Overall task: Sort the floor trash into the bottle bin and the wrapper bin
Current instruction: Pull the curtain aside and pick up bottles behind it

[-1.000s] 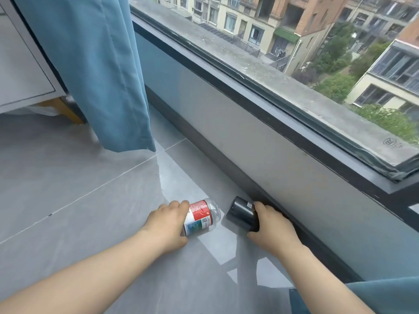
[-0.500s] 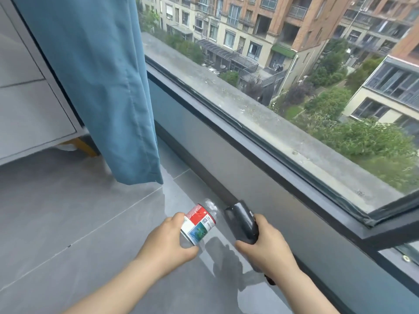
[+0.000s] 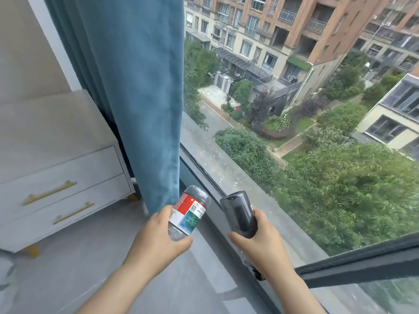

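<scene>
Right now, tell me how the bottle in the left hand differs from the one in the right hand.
The clear bottle, in the left hand, is see-through; the dark bottle, in the right hand, looks opaque grey-black. The clear bottle wears a red, white and blue-green label; the dark bottle shows no coloured label. Both are held tilted, off the floor.

Floor (image 3: 79,275): grey glossy tiles. Item standing on it, far left edge: one white drawer cabinet (image 3: 63,189), brass handles, on yellow feet (image 3: 31,250).
</scene>
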`<state>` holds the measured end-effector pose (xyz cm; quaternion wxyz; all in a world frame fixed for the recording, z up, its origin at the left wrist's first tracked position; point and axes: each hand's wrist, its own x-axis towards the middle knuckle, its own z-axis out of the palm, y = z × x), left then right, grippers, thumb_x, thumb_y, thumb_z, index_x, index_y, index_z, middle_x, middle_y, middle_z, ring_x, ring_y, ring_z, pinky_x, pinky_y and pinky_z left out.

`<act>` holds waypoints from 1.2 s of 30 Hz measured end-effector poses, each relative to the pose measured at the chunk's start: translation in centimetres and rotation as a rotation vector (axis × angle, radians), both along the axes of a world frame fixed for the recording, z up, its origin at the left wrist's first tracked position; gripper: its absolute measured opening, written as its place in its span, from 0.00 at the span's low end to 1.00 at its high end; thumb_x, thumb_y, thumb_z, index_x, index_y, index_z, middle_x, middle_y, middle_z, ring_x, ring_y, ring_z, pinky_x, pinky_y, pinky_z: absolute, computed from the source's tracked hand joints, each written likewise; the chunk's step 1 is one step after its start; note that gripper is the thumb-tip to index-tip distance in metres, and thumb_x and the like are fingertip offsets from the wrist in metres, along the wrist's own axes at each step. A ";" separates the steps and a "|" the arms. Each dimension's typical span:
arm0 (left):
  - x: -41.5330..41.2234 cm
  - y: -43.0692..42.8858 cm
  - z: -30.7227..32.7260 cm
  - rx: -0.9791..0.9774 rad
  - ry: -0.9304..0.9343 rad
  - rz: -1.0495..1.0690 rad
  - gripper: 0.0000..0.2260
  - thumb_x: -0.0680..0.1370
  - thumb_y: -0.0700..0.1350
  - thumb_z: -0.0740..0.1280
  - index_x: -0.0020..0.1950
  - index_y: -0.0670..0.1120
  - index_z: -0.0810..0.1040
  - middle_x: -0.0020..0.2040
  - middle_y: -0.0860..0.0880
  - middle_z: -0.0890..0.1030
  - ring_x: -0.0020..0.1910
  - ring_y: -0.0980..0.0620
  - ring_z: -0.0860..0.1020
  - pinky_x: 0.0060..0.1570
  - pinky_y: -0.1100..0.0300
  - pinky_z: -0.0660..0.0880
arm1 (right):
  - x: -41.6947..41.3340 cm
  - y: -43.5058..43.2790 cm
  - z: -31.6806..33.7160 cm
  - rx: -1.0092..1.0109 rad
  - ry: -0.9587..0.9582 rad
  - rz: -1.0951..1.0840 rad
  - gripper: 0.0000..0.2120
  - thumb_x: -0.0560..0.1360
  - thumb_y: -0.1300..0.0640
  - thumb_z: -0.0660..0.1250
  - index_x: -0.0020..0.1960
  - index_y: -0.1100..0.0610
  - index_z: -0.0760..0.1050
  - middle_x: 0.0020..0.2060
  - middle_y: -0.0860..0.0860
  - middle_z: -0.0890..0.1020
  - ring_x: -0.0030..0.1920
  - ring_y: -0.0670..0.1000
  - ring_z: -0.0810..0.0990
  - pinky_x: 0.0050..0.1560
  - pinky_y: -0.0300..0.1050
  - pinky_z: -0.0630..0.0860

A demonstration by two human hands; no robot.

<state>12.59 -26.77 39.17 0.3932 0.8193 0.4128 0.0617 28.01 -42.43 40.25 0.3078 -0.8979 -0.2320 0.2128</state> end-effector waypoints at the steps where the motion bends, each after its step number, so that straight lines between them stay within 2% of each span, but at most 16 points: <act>1: -0.3 0.1 3.6 0.013 -0.025 0.007 0.19 0.67 0.56 0.72 0.53 0.59 0.68 0.48 0.57 0.75 0.44 0.61 0.74 0.35 0.65 0.70 | -0.2 0.1 3.4 0.017 -0.015 0.008 0.17 0.65 0.45 0.71 0.46 0.48 0.66 0.39 0.48 0.77 0.40 0.49 0.76 0.37 0.45 0.72; 3: -0.6 0.3 11.0 0.046 -0.054 0.008 0.20 0.67 0.56 0.73 0.54 0.58 0.69 0.49 0.56 0.76 0.43 0.61 0.74 0.35 0.67 0.69 | -0.8 0.5 10.5 0.041 -0.052 0.038 0.17 0.66 0.46 0.72 0.47 0.48 0.66 0.40 0.47 0.76 0.41 0.49 0.75 0.38 0.44 0.71; 6: -1.0 0.6 22.2 0.080 -0.109 0.019 0.20 0.67 0.56 0.72 0.56 0.59 0.69 0.48 0.57 0.77 0.42 0.62 0.74 0.29 0.66 0.68 | -1.2 1.1 21.6 0.117 -0.112 0.064 0.19 0.66 0.46 0.73 0.50 0.47 0.66 0.41 0.44 0.76 0.41 0.47 0.75 0.39 0.41 0.71; 9: -1.1 0.7 33.1 0.136 -0.177 0.019 0.22 0.67 0.56 0.73 0.57 0.60 0.69 0.50 0.57 0.78 0.45 0.60 0.76 0.40 0.63 0.73 | -1.1 1.6 32.5 0.204 -0.172 0.091 0.25 0.66 0.45 0.73 0.58 0.46 0.67 0.43 0.43 0.77 0.44 0.48 0.77 0.42 0.46 0.76; 11: -1.2 0.8 40.1 0.190 -0.234 0.030 0.21 0.66 0.56 0.73 0.55 0.61 0.68 0.49 0.58 0.78 0.45 0.61 0.76 0.44 0.62 0.74 | -0.8 1.9 39.8 0.273 -0.226 0.109 0.23 0.66 0.45 0.73 0.56 0.46 0.68 0.43 0.44 0.77 0.41 0.48 0.78 0.41 0.49 0.78; 14: -1.4 0.6 49.8 0.276 -0.331 0.040 0.21 0.65 0.57 0.73 0.54 0.61 0.69 0.48 0.58 0.78 0.44 0.61 0.76 0.45 0.60 0.75 | -0.6 1.8 50.3 0.388 -0.344 0.141 0.19 0.67 0.47 0.74 0.52 0.46 0.68 0.41 0.42 0.77 0.38 0.43 0.77 0.37 0.44 0.76; 19: -2.5 -1.4 63.6 0.452 -0.485 0.047 0.21 0.66 0.57 0.74 0.54 0.62 0.69 0.49 0.59 0.78 0.45 0.62 0.76 0.39 0.67 0.70 | -1.4 -0.1 64.9 0.578 -0.510 0.149 0.20 0.67 0.47 0.75 0.52 0.48 0.69 0.41 0.44 0.79 0.40 0.43 0.77 0.39 0.44 0.74; 21: -3.3 -2.7 68.3 0.502 -0.549 0.045 0.20 0.67 0.57 0.74 0.54 0.62 0.68 0.48 0.59 0.78 0.44 0.62 0.76 0.36 0.67 0.70 | -2.1 -1.6 69.7 0.650 -0.548 0.165 0.21 0.67 0.46 0.76 0.54 0.48 0.70 0.43 0.44 0.79 0.42 0.44 0.77 0.40 0.44 0.75; 25: -4.4 -5.8 75.4 0.563 -0.695 0.011 0.20 0.69 0.55 0.74 0.56 0.60 0.70 0.47 0.58 0.79 0.44 0.63 0.77 0.38 0.66 0.72 | -4.0 -5.0 77.4 0.796 -0.602 0.206 0.21 0.68 0.46 0.76 0.54 0.45 0.69 0.46 0.41 0.78 0.46 0.42 0.77 0.43 0.40 0.75; 28: -5.0 -7.7 78.8 0.560 -0.804 -0.036 0.16 0.69 0.56 0.74 0.52 0.61 0.71 0.45 0.60 0.80 0.44 0.64 0.78 0.36 0.69 0.69 | -5.7 -7.4 81.1 0.858 -0.630 0.217 0.19 0.68 0.47 0.76 0.53 0.44 0.71 0.45 0.41 0.79 0.44 0.39 0.78 0.38 0.30 0.73; 30: -5.2 -8.5 80.5 0.564 -0.864 -0.076 0.15 0.69 0.56 0.73 0.51 0.61 0.71 0.44 0.60 0.80 0.41 0.64 0.79 0.32 0.73 0.69 | -6.8 -9.0 82.7 0.896 -0.617 0.203 0.18 0.68 0.47 0.76 0.53 0.45 0.73 0.44 0.41 0.81 0.43 0.36 0.78 0.37 0.25 0.73; 32: -5.2 -9.1 81.8 0.559 -0.931 -0.124 0.15 0.69 0.55 0.73 0.53 0.59 0.73 0.44 0.59 0.81 0.42 0.66 0.78 0.30 0.76 0.69 | -7.9 -10.5 83.8 0.920 -0.615 0.170 0.18 0.66 0.45 0.76 0.52 0.43 0.74 0.43 0.40 0.82 0.43 0.35 0.79 0.37 0.27 0.74; 36: -5.2 -9.9 83.6 0.490 -1.008 -0.291 0.17 0.68 0.56 0.74 0.53 0.57 0.75 0.44 0.62 0.81 0.44 0.69 0.78 0.38 0.71 0.68 | -10.0 -12.7 85.1 0.926 -0.637 0.053 0.21 0.61 0.35 0.72 0.51 0.38 0.73 0.43 0.36 0.82 0.44 0.35 0.80 0.43 0.34 0.75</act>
